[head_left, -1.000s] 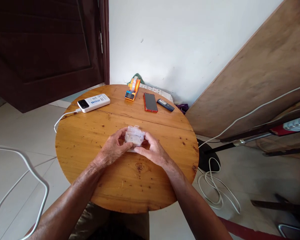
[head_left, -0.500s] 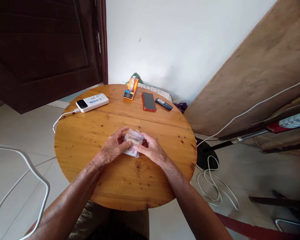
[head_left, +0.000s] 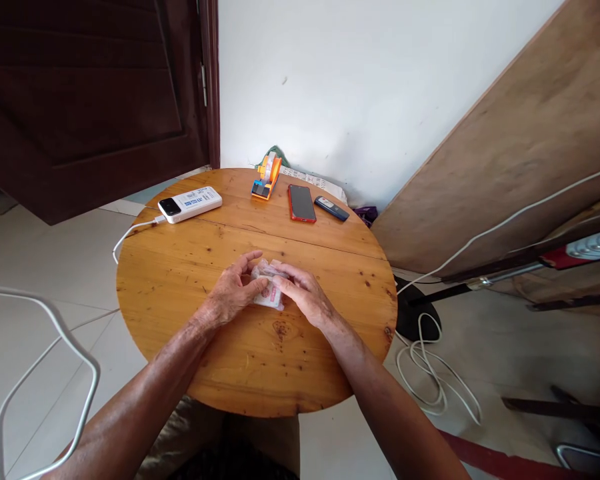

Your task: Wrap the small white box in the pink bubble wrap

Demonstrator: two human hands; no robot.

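A small white packet in crinkled clear plastic (head_left: 269, 297), with reddish print on its face, lies at the middle of the wooden table. My left hand (head_left: 233, 288) holds its left side, the thumb pressed on top. From the right, my right hand (head_left: 303, 291) grips the upper right part, thumb on the wrapping and fingers behind. The packet's far edge is partly covered by my fingers.
Toward the back of the round table (head_left: 250, 373) stand a white power bank (head_left: 195, 203) with a cable, an orange tape dispenser (head_left: 267, 177), a red-edged phone (head_left: 301, 203) and a dark blue handheld device (head_left: 331, 208). White cables (head_left: 430, 363) lie coiled on the floor at right.
The packet's wrapping lies flatter and more of its printed face shows. My right thumb and fingers have shifted up toward its upper edge. The whole view has moved slightly.
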